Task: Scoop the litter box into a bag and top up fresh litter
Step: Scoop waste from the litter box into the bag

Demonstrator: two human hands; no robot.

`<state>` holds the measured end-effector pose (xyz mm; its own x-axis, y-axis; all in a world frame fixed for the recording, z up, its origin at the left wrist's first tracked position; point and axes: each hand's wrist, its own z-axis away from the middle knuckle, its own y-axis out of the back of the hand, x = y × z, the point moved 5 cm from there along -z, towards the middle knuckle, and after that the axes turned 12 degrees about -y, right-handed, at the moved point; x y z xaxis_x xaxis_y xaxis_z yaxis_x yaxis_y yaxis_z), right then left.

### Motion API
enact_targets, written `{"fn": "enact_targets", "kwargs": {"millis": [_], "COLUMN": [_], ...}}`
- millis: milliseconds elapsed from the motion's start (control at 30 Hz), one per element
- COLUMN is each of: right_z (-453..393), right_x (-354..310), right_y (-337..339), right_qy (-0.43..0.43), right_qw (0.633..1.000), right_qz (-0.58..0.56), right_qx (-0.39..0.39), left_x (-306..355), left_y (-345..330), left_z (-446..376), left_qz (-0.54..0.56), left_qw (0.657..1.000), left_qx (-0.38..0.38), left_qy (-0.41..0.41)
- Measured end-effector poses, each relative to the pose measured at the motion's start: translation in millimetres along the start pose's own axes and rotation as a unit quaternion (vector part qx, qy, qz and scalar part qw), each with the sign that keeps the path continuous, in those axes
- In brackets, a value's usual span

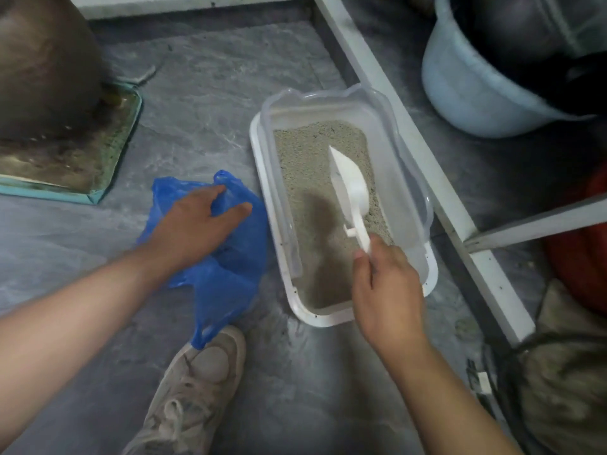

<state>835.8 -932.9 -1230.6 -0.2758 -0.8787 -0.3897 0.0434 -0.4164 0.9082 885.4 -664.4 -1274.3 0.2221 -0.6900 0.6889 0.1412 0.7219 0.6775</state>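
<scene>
A white litter box [427, 267] with a clear plastic rim stands on the grey floor and holds grey-beige litter [315, 178]. My right hand [387, 290] grips the handle of a white scoop [349, 188], whose blade hangs over the litter. Left of the box lies a crumpled blue plastic bag [226, 277]. My left hand [197, 224] rests on the bag with its fingers spread, their tips at the bag's upper edge.
My beige sneaker [197, 382] stands just below the bag. A large dark pot on a teal-edged tray [82, 152] sits at the left. A white frame bar [410, 133] runs along the box's right side. A pale blue bucket [469, 83] is at the top right, a sack [565, 382] at the lower right.
</scene>
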Motion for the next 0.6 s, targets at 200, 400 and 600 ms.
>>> {"fn": "enact_targets", "kwargs": {"millis": [200,400,600], "right_z": [-43.0,-68.5,-67.2], "right_x": [57.0,41.6,42.5], "right_y": [13.8,1.4,35.2], "right_qy": [-0.091,-0.069,-0.144], "right_qw": [0.978,0.956,0.969], "right_qz": [0.184,0.263,0.156], "right_qx": [-0.042,-0.111,-0.129], "left_x": [19.1,19.6,13.5], "left_y": [-18.6,-27.9,-31.8], "left_z": [-1.1,-4.7,-8.6], "left_qz": [-0.033,-0.056,-0.057], "left_qw": [0.998,0.995,0.994], "left_qx": [-0.059,-0.087,-0.091], "left_qy": [0.010,0.008,0.002]}}
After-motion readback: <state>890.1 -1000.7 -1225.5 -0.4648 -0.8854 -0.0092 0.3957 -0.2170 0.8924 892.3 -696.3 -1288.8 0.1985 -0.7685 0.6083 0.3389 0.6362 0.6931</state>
